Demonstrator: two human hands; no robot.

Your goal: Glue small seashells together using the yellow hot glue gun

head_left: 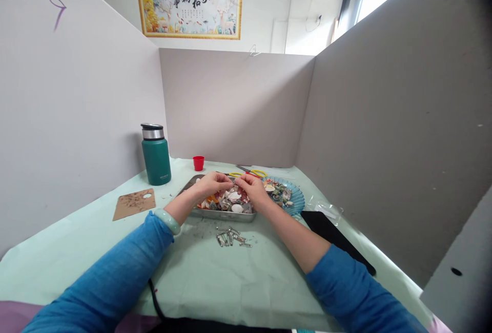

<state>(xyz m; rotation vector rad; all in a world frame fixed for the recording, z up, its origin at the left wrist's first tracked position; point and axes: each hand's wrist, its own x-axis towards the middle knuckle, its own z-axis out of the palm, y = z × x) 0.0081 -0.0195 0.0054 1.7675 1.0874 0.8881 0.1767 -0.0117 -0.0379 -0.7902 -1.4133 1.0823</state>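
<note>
My left hand [216, 183] and my right hand [250, 189] meet above a metal tray [223, 215] filled with seashells [235, 197]. The fingers of both hands are pinched together, fingertips close to each other. Whatever lies between them is too small to make out. Just right of my right hand stands a blue ribbed plate [298, 200] holding more small shells [282, 193]. Several small silver metal clips [231, 237] lie in a loose pile on the table in front of the tray.
Behind the tray lie yellow-handled scissors [258, 173] and a red cup [199, 163]. On the left are a green bottle [157, 161] and a brown card [134, 204]. A black flat object [336, 241] and clear plastic bag [326, 210] lie right. Grey partitions [234, 107] enclose the table.
</note>
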